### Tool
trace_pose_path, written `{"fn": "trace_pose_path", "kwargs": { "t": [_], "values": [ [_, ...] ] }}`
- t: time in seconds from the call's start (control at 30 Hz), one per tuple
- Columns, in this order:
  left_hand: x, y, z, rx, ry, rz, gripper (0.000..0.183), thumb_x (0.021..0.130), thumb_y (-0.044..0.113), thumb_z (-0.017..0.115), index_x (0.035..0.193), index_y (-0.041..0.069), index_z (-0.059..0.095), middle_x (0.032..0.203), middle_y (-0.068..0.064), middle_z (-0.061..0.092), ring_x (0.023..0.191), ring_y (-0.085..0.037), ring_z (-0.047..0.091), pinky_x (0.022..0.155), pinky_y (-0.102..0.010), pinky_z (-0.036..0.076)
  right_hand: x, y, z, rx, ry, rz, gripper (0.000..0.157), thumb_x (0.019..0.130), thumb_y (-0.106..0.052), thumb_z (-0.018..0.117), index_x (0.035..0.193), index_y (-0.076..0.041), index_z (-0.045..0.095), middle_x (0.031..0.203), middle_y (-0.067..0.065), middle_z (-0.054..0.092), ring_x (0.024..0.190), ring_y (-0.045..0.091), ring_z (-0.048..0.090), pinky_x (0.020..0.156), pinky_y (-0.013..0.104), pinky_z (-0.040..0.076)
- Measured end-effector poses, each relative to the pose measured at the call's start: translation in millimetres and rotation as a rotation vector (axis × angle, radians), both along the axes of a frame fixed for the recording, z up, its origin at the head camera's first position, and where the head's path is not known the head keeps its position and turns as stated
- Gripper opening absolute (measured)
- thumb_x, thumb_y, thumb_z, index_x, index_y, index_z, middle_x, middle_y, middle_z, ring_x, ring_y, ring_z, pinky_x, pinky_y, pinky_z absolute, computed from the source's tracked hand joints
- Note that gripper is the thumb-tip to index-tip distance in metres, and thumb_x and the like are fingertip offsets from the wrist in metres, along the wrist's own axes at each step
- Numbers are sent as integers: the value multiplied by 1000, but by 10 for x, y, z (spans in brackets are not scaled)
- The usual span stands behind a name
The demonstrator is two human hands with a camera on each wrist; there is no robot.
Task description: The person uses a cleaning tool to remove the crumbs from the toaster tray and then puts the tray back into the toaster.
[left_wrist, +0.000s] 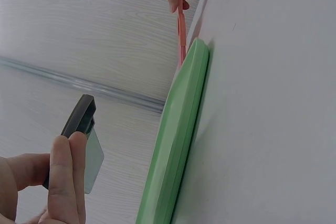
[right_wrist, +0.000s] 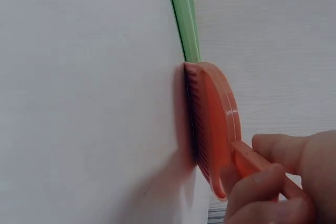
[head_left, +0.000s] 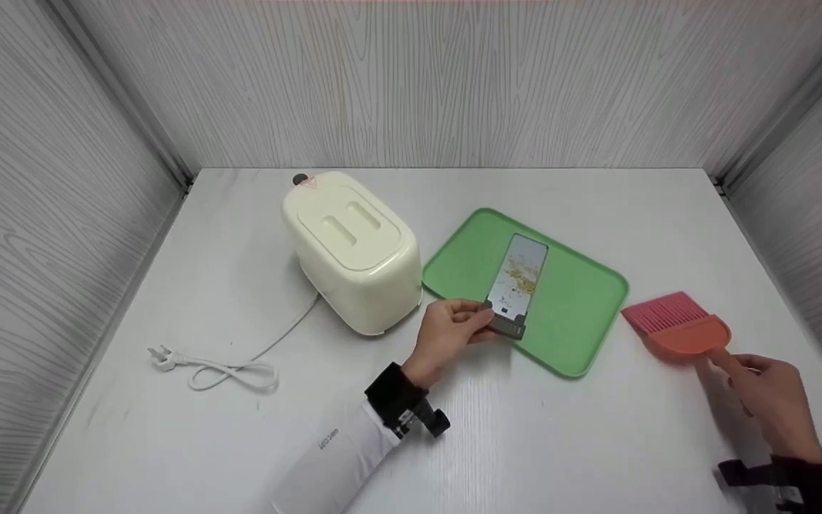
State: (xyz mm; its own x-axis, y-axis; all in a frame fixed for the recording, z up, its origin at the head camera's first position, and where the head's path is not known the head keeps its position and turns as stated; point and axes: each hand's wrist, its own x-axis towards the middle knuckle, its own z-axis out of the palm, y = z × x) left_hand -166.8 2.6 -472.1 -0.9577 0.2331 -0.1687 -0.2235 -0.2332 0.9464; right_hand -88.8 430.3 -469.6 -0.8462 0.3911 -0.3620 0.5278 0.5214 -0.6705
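Note:
My left hand (head_left: 450, 332) pinches the dark grey end of a slim crumb tray (head_left: 521, 250) between thumb and fingers. Yellowish crumbs lie on its shiny plate. In the left wrist view the crumb tray (left_wrist: 94, 158) is held up above the level of the green serving tray (left_wrist: 176, 124). My right hand (head_left: 775, 396) grips the handle of a small orange brush (head_left: 689, 335) with pink bristles. The bristles point left, close to the serving tray's right corner, and in the right wrist view the brush (right_wrist: 215, 119) stands edge-on low over the white table.
A cream toaster (head_left: 354, 250) with a lid on top stands left of the green tray. Its white cord and plug (head_left: 163, 358) lie on the table (head_left: 496, 457) at left. Wood-grained panels (head_left: 439, 86) enclose the table at the back and both sides.

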Motion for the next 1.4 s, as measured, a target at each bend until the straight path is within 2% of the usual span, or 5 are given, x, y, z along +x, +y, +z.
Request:
{"fn": "trace_pose_path", "kwargs": {
  "t": [0.3, 0.6, 0.77, 1.23, 1.4],
  "values": [
    [-12, -17, 28, -13, 6, 13, 23, 95, -1, 70, 114, -13, 68, 97, -21, 76, 77, -21, 76, 80, -33, 67, -70, 73, 14, -92, 33, 38, 75, 100, -63, 53, 132, 4, 63, 83, -3, 57, 58, 10, 44, 47, 29, 45],
    [-43, -59, 8, -34, 30, 31, 22, 94, -2, 70, 114, -13, 69, 95, -19, 76, 70, -16, 74, 75, -31, 68, -144, -23, 182, -133, 196, -26, 36, 99, -55, 63, 97, -22, 77, 71, -7, 59, 54, 7, 44, 40, 25, 39],
    [-64, -92, 21, -46, 34, 36, 22, 94, -2, 70, 113, -13, 69, 97, -22, 76, 70, -16, 74, 75, -31, 68, -233, -150, 291, -105, 233, -21, 31, 99, -55, 62, 90, -29, 75, 73, -8, 57, 62, 8, 47, 43, 24, 40],
    [-132, -146, 29, -76, 53, 20, 24, 95, -2, 69, 116, -14, 67, 100, -23, 75, 75, -17, 75, 77, -32, 68, -555, -575, 412, -95, 432, 65, 32, 99, -45, 67, 91, -16, 78, 66, -9, 56, 55, 5, 45, 38, 21, 36],
    [-177, -159, 22, -74, 62, 21, 23, 95, -2, 70, 115, -14, 68, 98, -22, 76, 72, -16, 74, 75, -31, 68, -662, -730, 428, -36, 477, 139, 43, 101, -44, 65, 103, -3, 77, 79, -16, 64, 68, 6, 52, 46, 20, 38]
  ]
}}
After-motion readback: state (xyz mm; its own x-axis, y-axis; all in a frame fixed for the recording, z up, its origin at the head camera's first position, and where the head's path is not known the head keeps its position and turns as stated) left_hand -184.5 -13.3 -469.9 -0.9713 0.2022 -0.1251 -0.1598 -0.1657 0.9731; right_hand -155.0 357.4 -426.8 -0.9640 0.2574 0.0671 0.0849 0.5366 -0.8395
